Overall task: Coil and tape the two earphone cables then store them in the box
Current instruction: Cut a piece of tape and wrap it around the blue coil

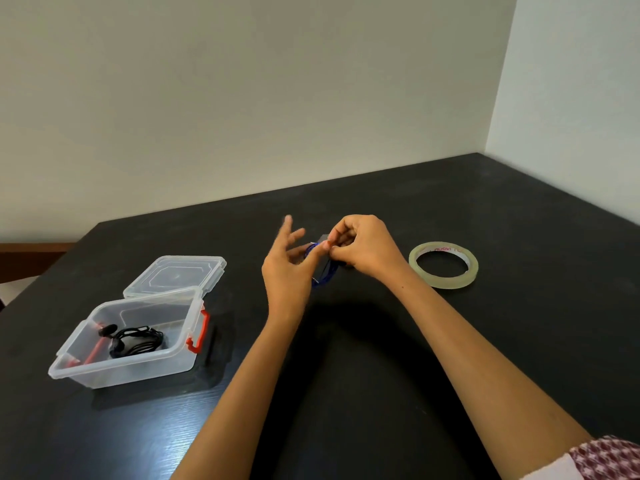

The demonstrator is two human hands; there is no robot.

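Observation:
A coiled blue earphone cable (325,275) hangs between my two hands above the middle of the black table. My left hand (289,268) holds the coil with thumb and a lower finger while its other fingers spread upward. My right hand (360,249) pinches a short piece of clear tape (323,241) at the top of the coil. A coiled black earphone cable (136,341) lies inside the clear plastic box (138,367) at the left. The roll of clear tape (444,265) lies flat to the right of my hands.
The box's clear lid (175,276) is folded open behind it, and red latches (199,332) show on its sides. The black table (381,358) meets pale walls at the back and right. A patterned sleeve (606,459) shows at the lower right.

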